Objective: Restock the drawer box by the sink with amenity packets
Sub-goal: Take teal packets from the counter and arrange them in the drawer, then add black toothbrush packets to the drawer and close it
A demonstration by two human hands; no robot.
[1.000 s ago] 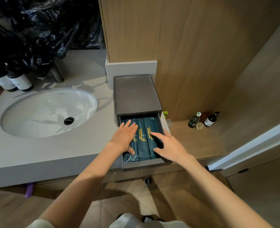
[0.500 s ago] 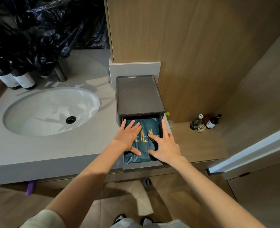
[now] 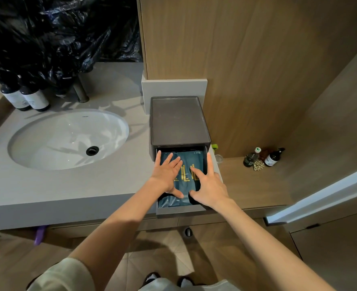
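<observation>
The gray box (image 3: 178,120) stands on the counter (image 3: 58,187) just right of the sink (image 3: 68,139), its drawer (image 3: 179,213) pulled out. The left hand (image 3: 168,175) and the right hand (image 3: 208,185) press with straight, spread fingers on the teal packets (image 3: 185,185) lying inside it.

The left hand (image 3: 167,175) and right hand (image 3: 210,185) cover much of the amenity packets (image 3: 185,181); print just beyond them is too small to read. The rear of the drawer (image 3: 179,213) vanishes inside the drawer box (image 3: 178,120) ahead.
</observation>
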